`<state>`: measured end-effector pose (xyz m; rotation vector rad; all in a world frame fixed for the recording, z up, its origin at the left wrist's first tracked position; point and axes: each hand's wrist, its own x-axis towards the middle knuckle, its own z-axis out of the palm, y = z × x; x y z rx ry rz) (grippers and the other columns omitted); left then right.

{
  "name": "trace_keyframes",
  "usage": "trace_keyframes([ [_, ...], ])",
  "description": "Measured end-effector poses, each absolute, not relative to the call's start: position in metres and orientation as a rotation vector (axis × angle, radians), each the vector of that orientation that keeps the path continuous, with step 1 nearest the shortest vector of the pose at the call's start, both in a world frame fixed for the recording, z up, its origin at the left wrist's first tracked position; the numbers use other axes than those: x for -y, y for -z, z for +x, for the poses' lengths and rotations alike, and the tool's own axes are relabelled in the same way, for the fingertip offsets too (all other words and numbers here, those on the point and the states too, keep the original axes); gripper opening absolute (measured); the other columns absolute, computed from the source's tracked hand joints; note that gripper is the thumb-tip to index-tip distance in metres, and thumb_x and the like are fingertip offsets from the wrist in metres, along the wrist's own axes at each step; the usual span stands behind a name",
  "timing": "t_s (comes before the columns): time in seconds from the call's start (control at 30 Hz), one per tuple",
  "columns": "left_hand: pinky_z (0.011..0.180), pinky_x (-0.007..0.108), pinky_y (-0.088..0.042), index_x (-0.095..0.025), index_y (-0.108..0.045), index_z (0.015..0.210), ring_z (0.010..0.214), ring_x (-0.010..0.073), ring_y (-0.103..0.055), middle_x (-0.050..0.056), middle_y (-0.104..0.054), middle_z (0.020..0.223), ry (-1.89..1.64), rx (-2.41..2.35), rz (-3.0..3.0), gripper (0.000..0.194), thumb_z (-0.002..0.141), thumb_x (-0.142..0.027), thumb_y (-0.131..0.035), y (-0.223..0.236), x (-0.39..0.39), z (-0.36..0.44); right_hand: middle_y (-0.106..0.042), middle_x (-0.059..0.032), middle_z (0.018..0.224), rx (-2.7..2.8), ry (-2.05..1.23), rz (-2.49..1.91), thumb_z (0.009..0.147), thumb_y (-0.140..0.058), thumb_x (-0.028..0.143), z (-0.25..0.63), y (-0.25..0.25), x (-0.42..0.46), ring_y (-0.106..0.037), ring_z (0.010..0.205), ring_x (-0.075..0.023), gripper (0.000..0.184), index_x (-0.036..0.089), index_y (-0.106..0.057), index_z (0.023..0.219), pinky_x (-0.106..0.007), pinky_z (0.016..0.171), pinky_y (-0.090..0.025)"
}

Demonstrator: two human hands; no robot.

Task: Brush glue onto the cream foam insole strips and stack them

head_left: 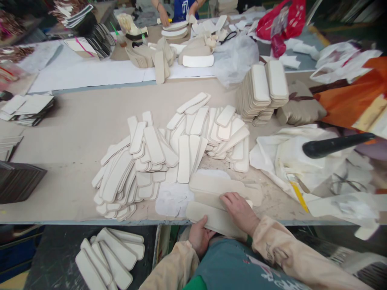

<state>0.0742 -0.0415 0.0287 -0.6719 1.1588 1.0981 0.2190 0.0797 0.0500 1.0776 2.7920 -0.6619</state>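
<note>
A flat, beige, round-cornered panel [208, 217] lies tilted at the table's front edge, close to my body. My left hand [201, 237] grips its lower left edge, thumb on top and fingers underneath. Across its upper right part my right hand [240, 211] is closed with bent fingers, which partly hide the far edge. Just beyond lie more beige panels [214, 184], flat and overlapping, next to a white paper patch [175, 200]. A large loose heap of cream strips [154, 145] spreads in front of my hands, to the left and farther back.
Two neat stacks of strips [260, 82] stand at the back right. A white-covered container [293, 155] with a black handle [335, 146] and a yellow-handled brush [299, 195] are at right. Cream strips [105, 253] lie on a lower dark surface. Across the table a co-worker's hands [165, 17] show.
</note>
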Motion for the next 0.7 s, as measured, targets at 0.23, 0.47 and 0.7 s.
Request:
trace_keyframes([
  [0.23, 0.084, 0.04, -0.056, -0.014, -0.049, 0.125, 0.084, 0.0215, -0.07, 0.01, -0.071, 0.099, -1.062, -1.165, -0.707, 0.045, 0.082, -0.018, -0.061, -0.03, 0.043, 0.072, -0.058, -0.0072, 0.082, -2.756, 0.685, 1.098, 0.087, -0.05, 0.007, 0.221, -0.042, -0.079, -0.053, 0.081, -0.0222, 0.015, 0.016, -0.061, 0.084, -0.036, 0.076, -0.04],
  [0.47, 0.088, 0.039, -0.054, -0.012, -0.048, 0.129, 0.084, 0.0206, -0.07, 0.011, -0.072, 0.101, -1.073, -1.102, -0.684, 0.051, 0.079, -0.01, -0.059, -0.027, 0.05, 0.067, -0.059, -0.0047, 0.09, -2.715, 1.216, 1.329, 0.098, -0.038, 0.024, 0.232, -0.068, -0.085, -0.056, 0.083, -0.0164, 0.02, 0.019, -0.057, 0.094, -0.027, 0.075, -0.044],
  [0.7, 0.093, 0.046, -0.051, -0.021, -0.051, 0.128, 0.095, 0.0241, -0.067, 0.008, -0.07, 0.109, -1.129, -0.94, -0.543, 0.065, 0.068, 0.002, -0.063, -0.03, 0.047, 0.065, -0.064, -0.0027, 0.081, -2.614, 1.353, 1.156, 0.094, -0.049, 0.024, 0.212, -0.045, -0.063, -0.06, 0.078, -0.0172, 0.018, 0.02, -0.065, 0.088, -0.028, 0.072, -0.048],
])
